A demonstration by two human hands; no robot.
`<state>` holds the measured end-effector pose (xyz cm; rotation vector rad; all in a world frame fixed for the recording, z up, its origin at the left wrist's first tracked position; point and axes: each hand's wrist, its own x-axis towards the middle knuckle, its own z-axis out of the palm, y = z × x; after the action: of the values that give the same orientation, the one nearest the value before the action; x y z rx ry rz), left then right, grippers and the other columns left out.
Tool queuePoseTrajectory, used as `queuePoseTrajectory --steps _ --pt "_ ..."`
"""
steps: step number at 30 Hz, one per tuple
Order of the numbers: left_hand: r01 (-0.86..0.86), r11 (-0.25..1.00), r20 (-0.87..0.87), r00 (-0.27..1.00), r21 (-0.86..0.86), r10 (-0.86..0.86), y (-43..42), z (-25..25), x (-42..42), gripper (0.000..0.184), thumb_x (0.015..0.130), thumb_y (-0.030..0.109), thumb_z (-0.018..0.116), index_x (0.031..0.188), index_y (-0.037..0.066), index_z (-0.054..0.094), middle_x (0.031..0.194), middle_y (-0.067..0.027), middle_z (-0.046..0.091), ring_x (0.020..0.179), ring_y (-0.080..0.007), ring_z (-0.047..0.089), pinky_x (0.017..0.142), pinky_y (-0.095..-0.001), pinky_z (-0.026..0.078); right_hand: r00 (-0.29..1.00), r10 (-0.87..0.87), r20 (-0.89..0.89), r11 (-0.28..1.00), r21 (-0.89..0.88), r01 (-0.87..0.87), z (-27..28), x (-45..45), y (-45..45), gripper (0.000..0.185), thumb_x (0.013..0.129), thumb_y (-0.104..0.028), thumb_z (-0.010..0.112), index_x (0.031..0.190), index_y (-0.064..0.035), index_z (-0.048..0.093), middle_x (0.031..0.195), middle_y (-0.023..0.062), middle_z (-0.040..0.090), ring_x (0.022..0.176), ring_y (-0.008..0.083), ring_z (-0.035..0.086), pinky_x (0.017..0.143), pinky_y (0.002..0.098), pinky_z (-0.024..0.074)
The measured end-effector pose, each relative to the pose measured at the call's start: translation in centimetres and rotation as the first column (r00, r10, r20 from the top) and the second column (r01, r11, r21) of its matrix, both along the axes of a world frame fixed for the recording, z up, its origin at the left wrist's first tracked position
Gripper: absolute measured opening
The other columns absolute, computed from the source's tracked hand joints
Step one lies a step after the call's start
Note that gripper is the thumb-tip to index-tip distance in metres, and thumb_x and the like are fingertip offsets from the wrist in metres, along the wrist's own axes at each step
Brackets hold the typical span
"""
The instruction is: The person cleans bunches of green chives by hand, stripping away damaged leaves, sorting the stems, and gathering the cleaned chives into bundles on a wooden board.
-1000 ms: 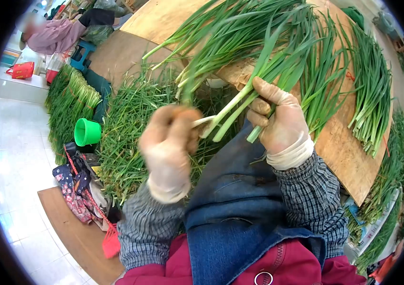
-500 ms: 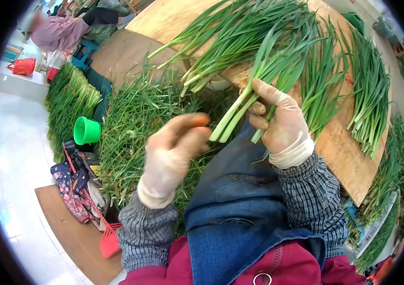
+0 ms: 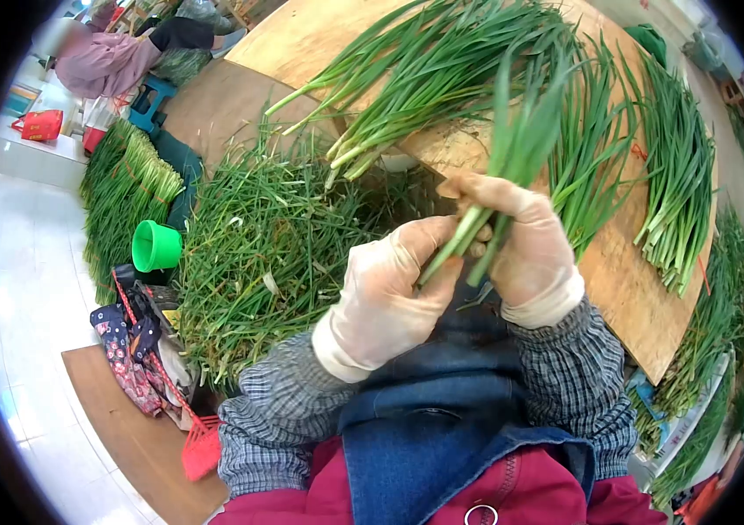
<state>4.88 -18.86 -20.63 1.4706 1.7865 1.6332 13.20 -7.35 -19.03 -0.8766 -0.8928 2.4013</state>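
Note:
Both hands wear pale, translucent gloves. My right hand [image 3: 525, 245] is closed round a few green stalks [image 3: 516, 140], their leaves pointing up and away and slightly blurred. My left hand [image 3: 389, 293] pinches the pale lower ends of those stalks, close beside my right hand. Beyond them a loose bunch of long green leaves [image 3: 442, 70] lies on the wooden board [image 3: 643, 306]. More leafy stalks [image 3: 595, 157] lie just right of my right hand, and another bunch [image 3: 683, 175] rests near the board's right edge.
A large heap of loose green leaves [image 3: 258, 254] lies to the left. Beside it are a green bucket [image 3: 156, 246], stacked bundles [image 3: 131, 188] and a floral cloth bag [image 3: 127, 359]. A person [image 3: 109, 61] sits at the upper left. Greens [image 3: 722, 306] lie beyond the board's right edge.
My left hand has moved right and up from beside the stalks and now grips their lower ends. The held stalks have turned more upright, and my right hand has shifted slightly down.

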Motion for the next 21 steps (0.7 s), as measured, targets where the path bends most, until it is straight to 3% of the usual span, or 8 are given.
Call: queuePoseTrajectory --steps 2,4,7,10,14,15,18,21 --pt "0.065 0.985 -0.230 0.968 -0.162 -0.102 -0.4 1.8 -2.2 0.025 0.069 -0.007 0.056 0.092 0.002 0.061 0.079 -0.0140 0.061 0.069 -0.0260 0.062 0.063 -0.0296 0.050 0.994 -0.112 0.014 0.990 0.084 0.110 1.8 0.8 0.5 0.015 0.075 -0.010 0.059 0.083 0.0027 0.062 0.068 0.0067 0.060 0.053 0.0112 0.051 0.049 0.0227 0.0406" --pt "-0.112 0.985 -0.397 0.905 0.128 0.154 0.5 0.2 -4.8 0.025 0.068 -0.007 0.056 0.091 0.003 0.061 0.076 -0.0131 0.058 0.065 -0.0259 0.059 0.058 -0.0325 0.048 0.987 -0.156 -0.039 0.967 0.197 0.161 3.5 2.2 1.7 0.016 0.074 -0.010 0.057 0.083 0.0038 0.061 0.067 0.0071 0.059 0.057 0.0134 0.054 0.055 0.0242 0.0471" --pt "-0.425 0.899 -0.675 0.634 0.105 0.379 2.2 -0.2 -7.7 0.017 0.073 0.010 0.064 0.087 0.003 0.060 0.084 -0.0137 0.057 0.077 -0.0263 0.057 0.064 -0.0358 0.047 0.942 -0.174 -0.287 0.961 0.157 0.226 5.7 3.3 2.0 0.021 0.077 -0.011 0.054 0.090 0.0052 0.058 0.069 0.0082 0.058 0.070 0.0197 0.059 0.060 0.0320 0.0528" --pt "-0.591 0.805 -0.844 0.461 -0.062 0.273 4.0 -1.0 -9.0 0.015 0.076 0.014 0.064 0.087 0.005 0.062 0.086 -0.0158 0.060 0.083 -0.0282 0.060 0.072 -0.0341 0.048 0.943 -0.221 -0.250 0.968 0.061 0.243 4.1 2.9 3.2 0.024 0.076 -0.008 0.052 0.094 0.0085 0.055 0.075 0.0096 0.058 0.068 0.0197 0.057 0.056 0.0337 0.0536" --pt "-0.479 0.870 -0.689 0.671 -0.121 0.274 4.3 -1.7 -10.3 0.012 0.075 0.014 0.061 0.083 0.005 0.062 0.082 -0.0148 0.060 0.078 -0.0307 0.058 0.069 -0.0355 0.046 0.923 -0.034 -0.382 0.954 -0.288 -0.085 -0.1 2.3 3.5 0.022 0.082 -0.005 0.049 0.101 0.0066 0.050 0.075 0.0072 0.055 0.056 0.0129 0.051 0.040 0.0210 0.0366" --pt "-0.470 0.878 -0.730 0.632 -0.094 0.260 4.3 -1.7 -10.4 0.010 0.077 0.011 0.059 0.083 0.003 0.060 0.081 -0.0145 0.060 0.072 -0.0268 0.058 0.066 -0.0358 0.046 0.946 -0.040 -0.322 0.949 -0.308 -0.064 -0.3 2.2 3.1 0.021 0.083 -0.007 0.051 0.100 0.0054 0.051 0.074 0.0066 0.054 0.053 0.0098 0.046 0.039 0.0204 0.0310" --pt "-0.419 0.908 -0.524 0.772 0.008 0.360 2.6 -0.3 -10.7 0.005 0.077 0.007 0.058 0.079 0.003 0.059 0.078 -0.0139 0.059 0.070 -0.0249 0.057 0.063 -0.0359 0.046 0.936 -0.040 -0.351 0.957 -0.282 -0.065 -0.1 2.1 3.2 0.021 0.084 -0.008 0.051 0.100 0.0050 0.051 0.073 0.0056 0.054 0.051 0.0089 0.044 0.038 0.0207 0.0293" --pt "-0.603 0.796 -0.134 0.786 0.050 0.604 -2.5 2.9 -9.2 0.005 0.081 0.005 0.056 0.083 0.001 0.058 0.074 -0.0061 0.057 0.062 -0.0127 0.052 0.056 -0.0248 0.041 0.921 -0.081 -0.382 0.958 -0.284 -0.034 -0.3 2.3 3.7 0.022 0.084 -0.008 0.050 0.101 0.0054 0.051 0.071 0.0039 0.053 0.045 0.0077 0.039 0.038 0.0210 0.0276"
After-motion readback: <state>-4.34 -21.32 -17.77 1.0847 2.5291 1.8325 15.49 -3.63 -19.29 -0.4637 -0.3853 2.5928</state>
